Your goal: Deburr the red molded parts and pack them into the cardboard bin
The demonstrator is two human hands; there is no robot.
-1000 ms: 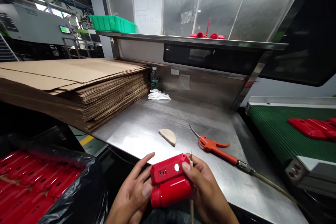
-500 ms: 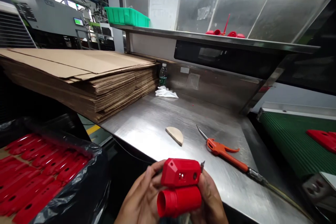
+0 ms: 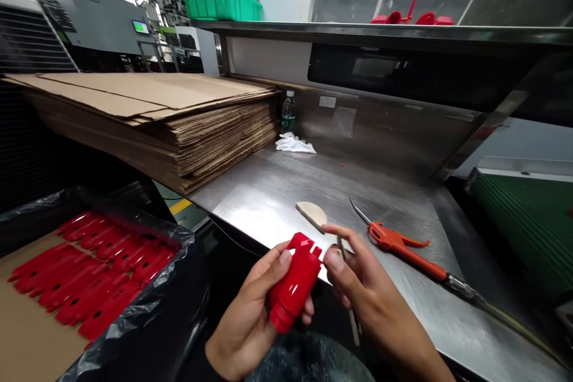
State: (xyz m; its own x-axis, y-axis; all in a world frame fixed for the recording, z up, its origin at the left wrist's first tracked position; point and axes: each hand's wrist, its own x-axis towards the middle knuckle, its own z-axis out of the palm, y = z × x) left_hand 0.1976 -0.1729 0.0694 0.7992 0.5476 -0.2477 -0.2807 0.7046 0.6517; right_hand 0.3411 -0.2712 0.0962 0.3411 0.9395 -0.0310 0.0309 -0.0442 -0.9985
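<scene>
My left hand (image 3: 255, 304) is wrapped round a red plastic housing (image 3: 293, 286), a tube with a threaded end pointing down toward me and small prongs at its far end. Close by on the right, my right hand (image 3: 358, 274) grips a thin knife (image 3: 354, 328), its slim handle hanging below the fingers. Its fingertips are close to the prongs; whether they touch is unclear. Just beyond the hands, a beige half-round piece (image 3: 312, 215) lies on the metal table (image 3: 250, 203). An orange air blow gun (image 3: 403, 250) rests to the right, its hose trailing toward me.
Stacked cardboard sheets (image 3: 215, 143) fill the table's left. A bottle (image 3: 289, 113) and a white glove (image 3: 294, 144) stand near the back. Lower left, a lined carton (image 3: 27, 340) holds rows of red parts (image 3: 111, 262). A shelf (image 3: 313, 28) bears a green bin (image 3: 221, 3). Right, a green conveyor (image 3: 528, 209).
The red housing has turned, with its tube now facing up in my left hand. My right hand has come off it to the right, holding the knife. The view has shifted too.
</scene>
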